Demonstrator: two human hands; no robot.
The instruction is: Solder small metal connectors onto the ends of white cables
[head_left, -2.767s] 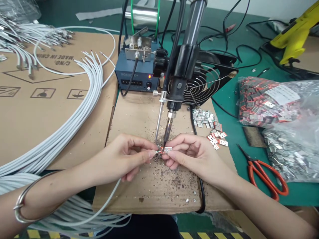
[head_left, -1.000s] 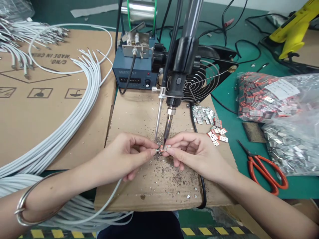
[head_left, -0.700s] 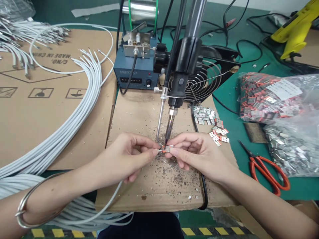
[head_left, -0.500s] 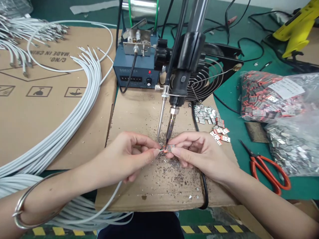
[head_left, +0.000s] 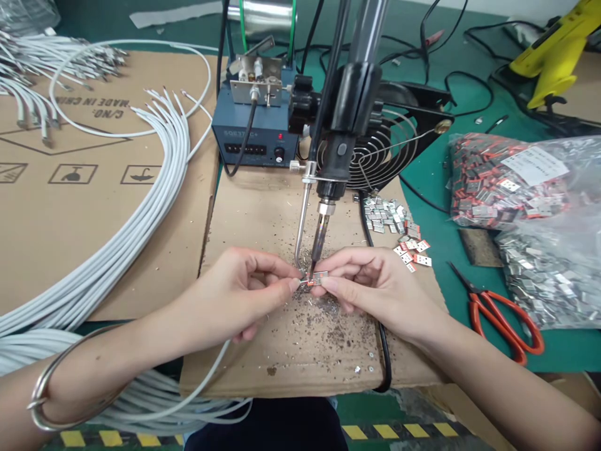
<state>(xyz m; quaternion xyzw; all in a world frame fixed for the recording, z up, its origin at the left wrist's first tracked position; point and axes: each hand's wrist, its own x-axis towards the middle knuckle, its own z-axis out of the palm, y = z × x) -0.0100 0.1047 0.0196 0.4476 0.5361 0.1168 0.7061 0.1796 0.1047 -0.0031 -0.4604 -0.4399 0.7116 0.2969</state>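
My left hand (head_left: 244, 294) pinches the stripped end of a white cable (head_left: 206, 376) that trails down under my palm. My right hand (head_left: 375, 288) pinches a small metal and orange connector (head_left: 318, 279). Both meet under the tip of the fixed soldering iron (head_left: 322, 235), with a bent solder feed tube (head_left: 300, 232) beside it. The iron tip touches the joint between cable end and connector. All this sits over a cardboard pad (head_left: 263, 213) flecked with solder bits.
A bundle of white cables (head_left: 141, 207) sweeps across cardboard on the left. Behind stand a blue solder station (head_left: 253, 134) and a black fan (head_left: 385, 150). Loose connectors (head_left: 394, 225), bags of parts (head_left: 507, 181), orange scissors (head_left: 502, 319) and a yellow glue gun (head_left: 554, 56) lie right.
Both hands stay pinched at the iron tip; only tiny shifts of the connector and the camera view show.
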